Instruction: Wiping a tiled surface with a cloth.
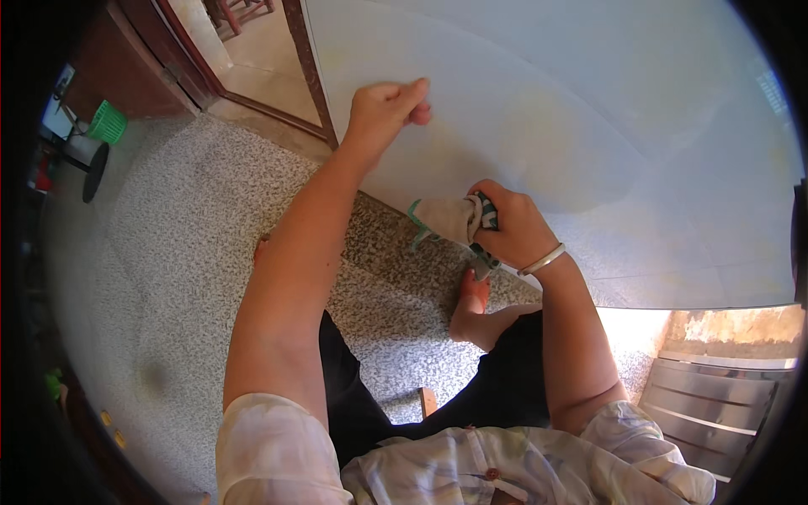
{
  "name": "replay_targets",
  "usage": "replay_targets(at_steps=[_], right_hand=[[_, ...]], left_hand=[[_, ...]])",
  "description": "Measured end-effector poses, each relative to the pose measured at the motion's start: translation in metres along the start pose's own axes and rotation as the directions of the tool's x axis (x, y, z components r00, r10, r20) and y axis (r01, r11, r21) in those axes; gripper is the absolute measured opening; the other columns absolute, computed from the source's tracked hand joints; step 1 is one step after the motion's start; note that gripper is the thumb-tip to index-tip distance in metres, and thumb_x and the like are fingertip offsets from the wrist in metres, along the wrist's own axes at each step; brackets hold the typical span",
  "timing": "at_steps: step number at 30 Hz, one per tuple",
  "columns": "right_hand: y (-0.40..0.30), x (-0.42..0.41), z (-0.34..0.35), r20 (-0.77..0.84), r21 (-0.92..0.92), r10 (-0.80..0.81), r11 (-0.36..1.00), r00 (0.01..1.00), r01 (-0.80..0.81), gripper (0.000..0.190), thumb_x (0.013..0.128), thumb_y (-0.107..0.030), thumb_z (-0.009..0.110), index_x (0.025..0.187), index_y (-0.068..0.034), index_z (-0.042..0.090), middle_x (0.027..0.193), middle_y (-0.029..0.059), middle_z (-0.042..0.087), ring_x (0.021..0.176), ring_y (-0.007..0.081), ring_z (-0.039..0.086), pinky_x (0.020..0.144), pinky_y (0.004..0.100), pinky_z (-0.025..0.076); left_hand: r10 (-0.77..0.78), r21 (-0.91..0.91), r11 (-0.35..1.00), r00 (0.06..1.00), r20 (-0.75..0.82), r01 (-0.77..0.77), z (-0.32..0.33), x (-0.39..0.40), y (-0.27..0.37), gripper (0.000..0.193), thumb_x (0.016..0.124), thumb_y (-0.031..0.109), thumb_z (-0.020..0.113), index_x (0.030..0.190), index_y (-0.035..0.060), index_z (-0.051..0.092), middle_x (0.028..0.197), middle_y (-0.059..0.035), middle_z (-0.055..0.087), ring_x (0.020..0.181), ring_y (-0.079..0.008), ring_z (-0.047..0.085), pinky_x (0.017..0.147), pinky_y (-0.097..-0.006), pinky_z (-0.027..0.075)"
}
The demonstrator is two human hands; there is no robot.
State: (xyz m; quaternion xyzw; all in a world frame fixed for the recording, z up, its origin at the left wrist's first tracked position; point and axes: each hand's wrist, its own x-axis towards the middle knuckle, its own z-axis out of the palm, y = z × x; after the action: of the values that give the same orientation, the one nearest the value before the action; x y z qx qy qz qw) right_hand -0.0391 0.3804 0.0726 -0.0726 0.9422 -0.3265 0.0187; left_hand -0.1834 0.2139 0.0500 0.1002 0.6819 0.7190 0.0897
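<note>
My right hand [514, 224] grips a bunched cloth [445, 218], beige with a green edging and a dark green pattern. One corner of it hangs out to the left, and another part dangles below my fingers. A silver bangle [543, 259] circles that wrist. Farther up and to the left, my left hand [390, 113] is curled into a loose fist with the thumb against the fingers, and nothing shows in it. Both hands are in front of a large, pale, smooth wall-like surface [568, 145] with faint seams and yellowish patches. Whether either hand touches it, I cannot tell.
Speckled terrazzo floor [177, 252] spreads below and left. A brown-framed doorway [271, 113] opens at the upper left, near a green basket [108, 122]. My foot in a red shoe [475, 289] is near the surface's lower edge. Slatted metal furniture [707, 404] stands at lower right.
</note>
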Motion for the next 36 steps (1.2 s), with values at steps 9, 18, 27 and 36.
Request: replay_targets(at_steps=[9, 18, 27, 36], right_hand=[[0.001, 0.001, 0.0, -0.005, -0.012, -0.01, 1.0, 1.0, 0.01, 0.031, 0.062, -0.009, 0.058, 0.092, -0.006, 0.051, 0.074, 0.0197, 0.057, 0.072, 0.0381, 0.055, 0.064, 0.0431, 0.045], [0.0, 0.002, 0.0, -0.012, -0.001, 0.001, 1.0, 1.0, -0.001, 0.031, 0.061, -0.005, 0.057, 0.09, -0.002, 0.051, 0.068, 0.0158, 0.056, 0.065, 0.0304, 0.056, 0.061, 0.0334, 0.044], [-0.003, 0.004, -0.001, 0.006, -0.008, -0.016, 1.0, 1.0, 0.016, 0.031, 0.06, -0.005, 0.057, 0.09, -0.002, 0.051, 0.067, 0.015, 0.056, 0.063, 0.03, 0.055, 0.06, 0.0333, 0.044], [-0.003, 0.005, 0.001, 0.02, -0.001, -0.015, 1.0, 1.0, 0.015, 0.031, 0.061, -0.004, 0.057, 0.09, -0.002, 0.051, 0.067, 0.0145, 0.056, 0.063, 0.0297, 0.055, 0.059, 0.0331, 0.044]], left_hand=[[-0.068, -0.03, 0.997, 0.997, 0.023, 0.069, -0.001, -0.006, -0.014, 0.033, 0.081, 0.036, 0.057, 0.072, 0.0041, 0.06, 0.07, -0.0045, 0.06, 0.064, -0.011, 0.051, 0.065, -0.0255, 0.042], [-0.12, -0.085, 0.989, 0.991, 0.055, 0.124, -0.002, 0.001, -0.011, 0.033, 0.081, 0.034, 0.057, 0.072, 0.0019, 0.06, 0.069, -0.0063, 0.06, 0.069, -0.0128, 0.056, 0.066, -0.0254, 0.042], [-0.07, -0.068, 0.995, 0.998, 0.002, 0.07, 0.004, 0.0, 0.01, 0.037, 0.08, 0.039, 0.057, 0.071, 0.0033, 0.058, 0.069, -0.0054, 0.059, 0.065, -0.012, 0.053, 0.063, -0.0247, 0.041], [0.042, -0.151, 0.988, 0.999, 0.031, -0.037, 0.007, 0.002, 0.006, 0.032, 0.082, 0.035, 0.055, 0.074, 0.0043, 0.059, 0.07, -0.0046, 0.059, 0.064, -0.0115, 0.051, 0.061, -0.0245, 0.041]])
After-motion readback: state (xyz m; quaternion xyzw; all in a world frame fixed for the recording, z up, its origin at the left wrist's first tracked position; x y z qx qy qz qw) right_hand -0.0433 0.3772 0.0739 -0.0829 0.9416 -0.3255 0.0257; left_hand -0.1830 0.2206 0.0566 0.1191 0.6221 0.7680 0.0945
